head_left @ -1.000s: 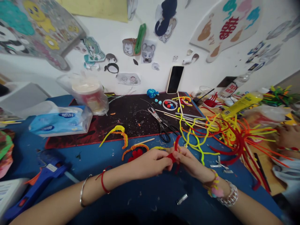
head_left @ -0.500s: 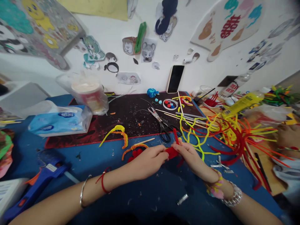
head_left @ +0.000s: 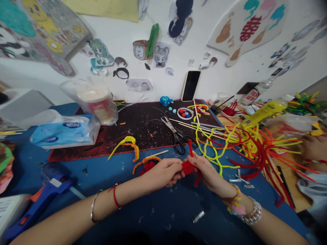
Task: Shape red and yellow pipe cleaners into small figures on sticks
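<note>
A flat red fuzzy piece is held between my two hands above the blue table surface. My left hand pinches its left end. The fingers of my right hand are closed on its right side. One red strip sticks up from the piece by my right fingertips, and another red end hangs below. Just beyond my hands lie black-handled scissors. Partly behind my left forearm is a red fuzzy shape, beside an orange and yellow curved strip.
At the left are a blue glue gun, a tissue pack and a bagged cup. Yellow, red and orange fuzzy stems spread at the right. A phone leans on the wall. Another person's hand shows at the right edge.
My left hand has turned slightly, and more of its lower fingers show beneath the red piece. The red piece has tilted, and its hanging red end shows more.
</note>
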Motion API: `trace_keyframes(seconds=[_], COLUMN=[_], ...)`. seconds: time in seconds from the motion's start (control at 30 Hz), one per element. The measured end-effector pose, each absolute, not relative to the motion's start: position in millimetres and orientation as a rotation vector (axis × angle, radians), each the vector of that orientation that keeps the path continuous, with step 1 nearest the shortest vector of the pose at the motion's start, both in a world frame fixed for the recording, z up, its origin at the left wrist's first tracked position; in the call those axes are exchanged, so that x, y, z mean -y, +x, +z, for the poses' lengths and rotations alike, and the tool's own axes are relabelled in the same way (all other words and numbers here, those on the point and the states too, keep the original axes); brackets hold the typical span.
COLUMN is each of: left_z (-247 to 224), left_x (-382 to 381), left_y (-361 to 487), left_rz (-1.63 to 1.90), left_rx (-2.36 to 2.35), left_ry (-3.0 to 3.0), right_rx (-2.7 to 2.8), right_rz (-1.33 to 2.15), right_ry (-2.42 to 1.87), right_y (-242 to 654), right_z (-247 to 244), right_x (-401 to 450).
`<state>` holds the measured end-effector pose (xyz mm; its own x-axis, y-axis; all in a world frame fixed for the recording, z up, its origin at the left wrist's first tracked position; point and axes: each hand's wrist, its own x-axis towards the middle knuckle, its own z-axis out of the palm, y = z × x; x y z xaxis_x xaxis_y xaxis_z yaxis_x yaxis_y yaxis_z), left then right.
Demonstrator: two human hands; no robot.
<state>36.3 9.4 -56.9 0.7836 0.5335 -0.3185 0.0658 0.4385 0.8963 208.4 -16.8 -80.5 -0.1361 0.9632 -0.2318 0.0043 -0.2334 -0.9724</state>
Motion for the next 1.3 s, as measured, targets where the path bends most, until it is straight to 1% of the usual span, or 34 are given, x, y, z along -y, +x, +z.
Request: trace_keyframes(seconds=[0.1,0.27,0.5,0.6,0.8,0.97,1.13,1.3], left_z=[-57.2,-56.3,-50.7,-49.0,-40.0,-30.8,-33.4,-44.4], left_x=[-10.1,-11.6,-12.1,-10.6,-9.8,-9.8,-8.6,-14.6], left_y=[35.2,29.5,25.3,24.7,25.4,24.9,26.0,28.1], left_rz=[0.322,0.476,0.453,0.437,0.505,0.547,0.575,0.609], left_rx=[-0.679,-0.945,-1.026,-1.038,-0.945,-0.793,-0.751,-0.92], left_ry=[1.288,1.97,2.271,2.297,2.137,1.973,1.854,1.703], right_rx=[1.211,1.4,1.492,1.364,0.985,0.88,0.932,1.078], right_rz=[1.473,1.301,1.237,1.285,1.573,1.688,1.67,1.473], right_ry=[-1.281,-1.37,-1.403,-1.4,-1.262,-1.169,-1.137,-1.284], right_y=[209.6,209.8,207.6,207.0,201.4,201.3,203.3,204.5], right_z=[-82.2,-80.8,-77.3,-79.7,-73.7,-65.9,-63.7,-70.2], right_x=[17.2,18.0,18.8,17.6,15.4,18.9,21.8,17.7])
